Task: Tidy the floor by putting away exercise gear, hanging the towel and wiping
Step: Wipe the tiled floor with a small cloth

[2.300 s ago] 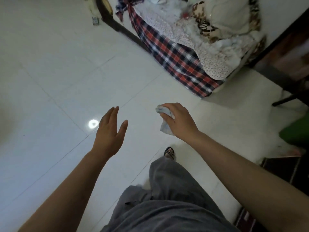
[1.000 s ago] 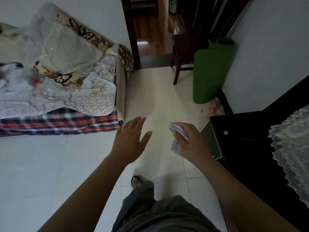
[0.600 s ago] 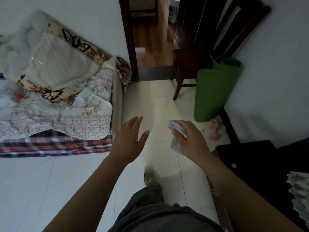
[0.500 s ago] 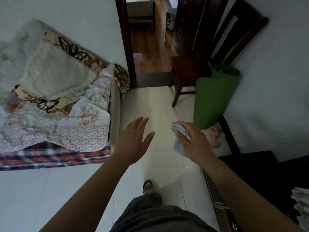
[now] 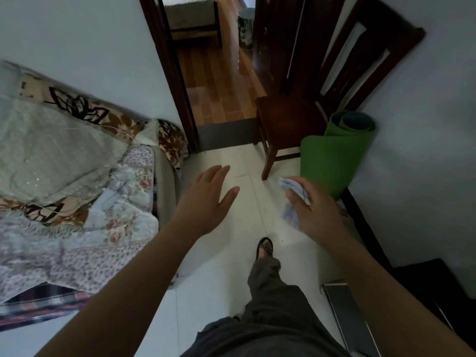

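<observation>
Right hand [image 5: 313,211] grips a pale cloth [image 5: 293,188]; left hand [image 5: 206,199] spread, over white tiled floor [image 5: 219,274].

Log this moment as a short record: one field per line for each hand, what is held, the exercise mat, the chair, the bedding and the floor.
left hand: open, fingers spread, holding nothing
right hand: closed around a crumpled cloth
cloth: pale, bunched, partly hidden in the grip
exercise mat: green, rolled, standing upright against the right wall
chair: dark wood, beside the mat, near the doorway
bedding: piled quilts on the left
floor: pale tiles; one sandalled foot forward
</observation>
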A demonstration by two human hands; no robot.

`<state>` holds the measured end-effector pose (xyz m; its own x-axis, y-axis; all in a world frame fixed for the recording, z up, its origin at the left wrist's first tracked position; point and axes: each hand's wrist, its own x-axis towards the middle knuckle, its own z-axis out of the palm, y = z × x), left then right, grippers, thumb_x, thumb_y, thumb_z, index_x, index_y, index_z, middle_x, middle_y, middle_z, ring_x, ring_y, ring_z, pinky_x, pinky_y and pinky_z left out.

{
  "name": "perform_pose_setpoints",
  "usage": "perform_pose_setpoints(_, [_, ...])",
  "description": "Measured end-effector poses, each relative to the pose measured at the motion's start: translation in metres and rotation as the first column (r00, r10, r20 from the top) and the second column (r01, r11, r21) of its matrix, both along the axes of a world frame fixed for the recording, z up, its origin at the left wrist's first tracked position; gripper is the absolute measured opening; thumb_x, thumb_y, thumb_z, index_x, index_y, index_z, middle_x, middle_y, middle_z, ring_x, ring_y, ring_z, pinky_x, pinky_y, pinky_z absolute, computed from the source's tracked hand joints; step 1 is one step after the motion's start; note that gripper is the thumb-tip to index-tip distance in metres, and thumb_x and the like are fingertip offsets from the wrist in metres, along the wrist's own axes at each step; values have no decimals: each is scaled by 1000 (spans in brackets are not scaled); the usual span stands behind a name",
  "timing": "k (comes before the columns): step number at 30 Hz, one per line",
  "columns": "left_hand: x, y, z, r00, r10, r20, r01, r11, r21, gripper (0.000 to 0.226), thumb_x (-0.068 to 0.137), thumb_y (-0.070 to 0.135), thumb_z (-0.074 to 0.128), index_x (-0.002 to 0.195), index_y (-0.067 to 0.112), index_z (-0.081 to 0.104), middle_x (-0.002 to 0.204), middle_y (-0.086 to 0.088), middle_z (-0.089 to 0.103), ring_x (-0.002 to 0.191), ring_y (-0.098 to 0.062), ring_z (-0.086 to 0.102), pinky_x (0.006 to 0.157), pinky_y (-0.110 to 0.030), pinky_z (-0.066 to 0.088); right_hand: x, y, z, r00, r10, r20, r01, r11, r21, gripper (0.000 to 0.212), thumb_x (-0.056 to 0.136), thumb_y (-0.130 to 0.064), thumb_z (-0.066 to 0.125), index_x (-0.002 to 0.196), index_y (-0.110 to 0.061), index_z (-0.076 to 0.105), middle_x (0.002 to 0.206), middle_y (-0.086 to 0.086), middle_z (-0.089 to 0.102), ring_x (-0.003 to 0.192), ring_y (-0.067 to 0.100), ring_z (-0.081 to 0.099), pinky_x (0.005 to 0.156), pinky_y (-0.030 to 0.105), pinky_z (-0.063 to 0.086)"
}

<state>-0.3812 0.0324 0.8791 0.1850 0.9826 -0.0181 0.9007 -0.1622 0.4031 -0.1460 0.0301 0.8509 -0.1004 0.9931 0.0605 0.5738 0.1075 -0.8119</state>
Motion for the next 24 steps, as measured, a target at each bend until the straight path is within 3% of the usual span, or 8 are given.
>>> perform_pose_setpoints(4, [-3,72,-3,1000,10,-17,-10,999,-37,58,95,47,35,143,15,31,147,-8,36,132,-25,37,107,-41,35,1,81,-18,999,-10,-39,10,1000,-3,30,94,-31,51,120,-17,57,108,-2,61,96,5,56,82,11,41])
perform_pose_setpoints(7, [-2,130,-3,998,43,-35,-45,998,-42,61,94,52,30,143,14,32,147,-8,37,131,-25,39,106,-40,37,4,145,-22,998,6,-69,-7,1000,-23,31,94,-30,51,121,-16,57,111,-1,61,100,8,55,85,12,40])
perform_pose_setpoints(13, [10,225,-8,994,101,-27,-104,989,-105,58,95,48,33,143,16,31,148,-6,35,133,-23,37,108,-41,34,8,253,-23,990,105,-90,-108,994,-33,40,91,-39,49,122,-17,58,116,-2,62,105,6,55,88,10,40])
perform_pose_setpoints(20, [-2,312,-21,994,109,11,-105,979,-177,60,94,52,31,143,17,33,148,-4,36,133,-19,36,108,-35,33,-14,343,-41,994,58,-89,-67,992,-108,28,93,-28,54,119,-18,59,112,-3,59,100,4,55,84,7,40])
perform_pose_setpoints(24, [-17,382,-32,998,67,20,-63,980,-190,55,95,47,35,142,17,34,148,-4,36,133,-19,36,108,-33,31,-33,400,-45,996,84,-39,-87,993,-84,27,93,-31,52,116,-19,61,109,-10,57,96,-7,52,84,-1,34])
